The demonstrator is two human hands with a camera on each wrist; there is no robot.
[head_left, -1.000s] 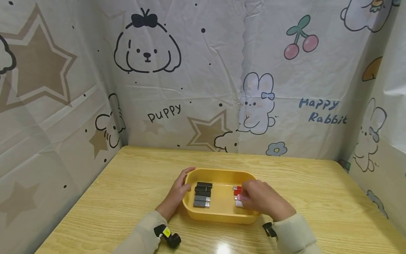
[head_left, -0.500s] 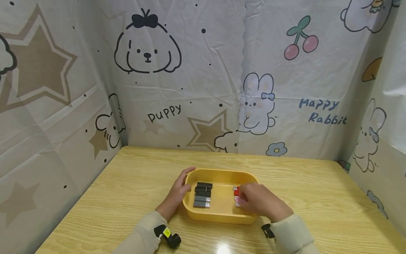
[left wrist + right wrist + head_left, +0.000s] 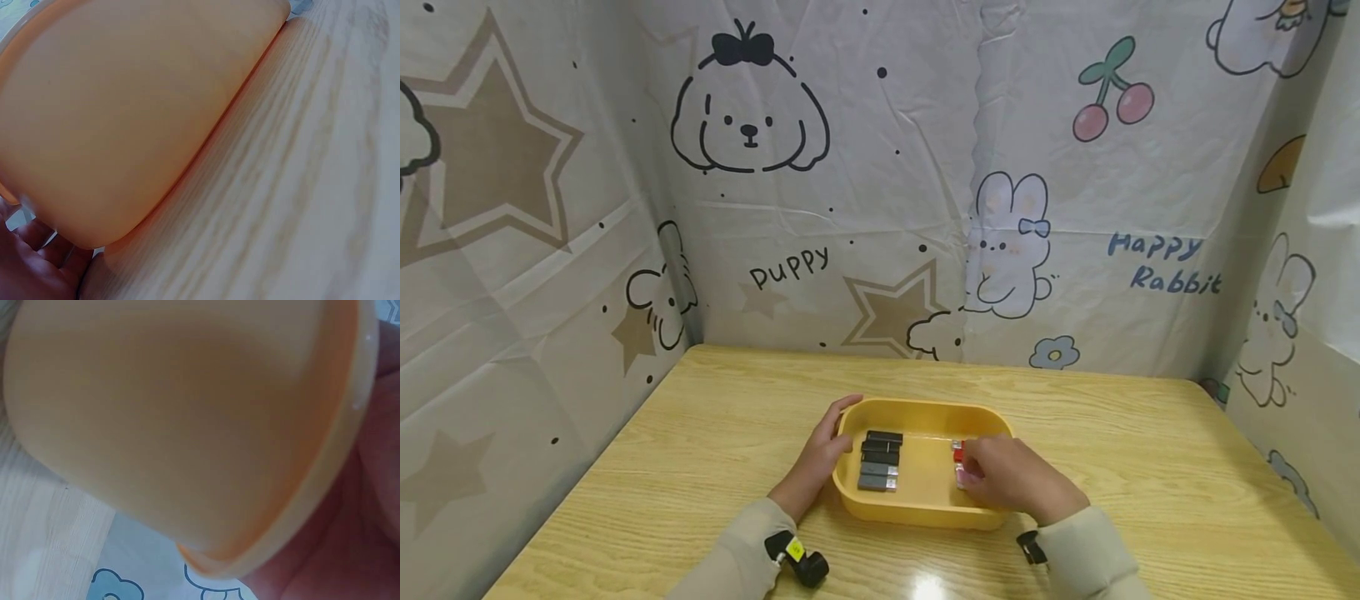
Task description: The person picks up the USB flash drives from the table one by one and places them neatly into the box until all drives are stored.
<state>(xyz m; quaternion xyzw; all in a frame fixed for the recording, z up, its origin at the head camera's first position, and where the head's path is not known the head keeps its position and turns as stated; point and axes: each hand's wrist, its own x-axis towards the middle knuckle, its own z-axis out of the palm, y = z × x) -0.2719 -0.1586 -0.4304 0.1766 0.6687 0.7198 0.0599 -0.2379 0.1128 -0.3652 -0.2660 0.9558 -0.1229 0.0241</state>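
A yellow plastic tray stands on the wooden table. My left hand grips its left end, thumb inside the rim and fingers outside. In the tray's left half, several black and grey USB sticks lie in a column. Another column, with red USB sticks and a pinkish one below them, lies at the right, partly under my right hand. That hand reaches over the right rim with curled fingers and seems to pinch a USB stick; its fingertips are mostly hidden. The right wrist view shows the palm outside the rim.
The wooden table extends around the tray. Patterned cloth hangs at the back and both sides. A black wrist camera sits on the left sleeve, another on the right.
My right hand has shifted slightly left and down over the right-hand column, covering more of the USB sticks. The left hand and tray have hardly moved.
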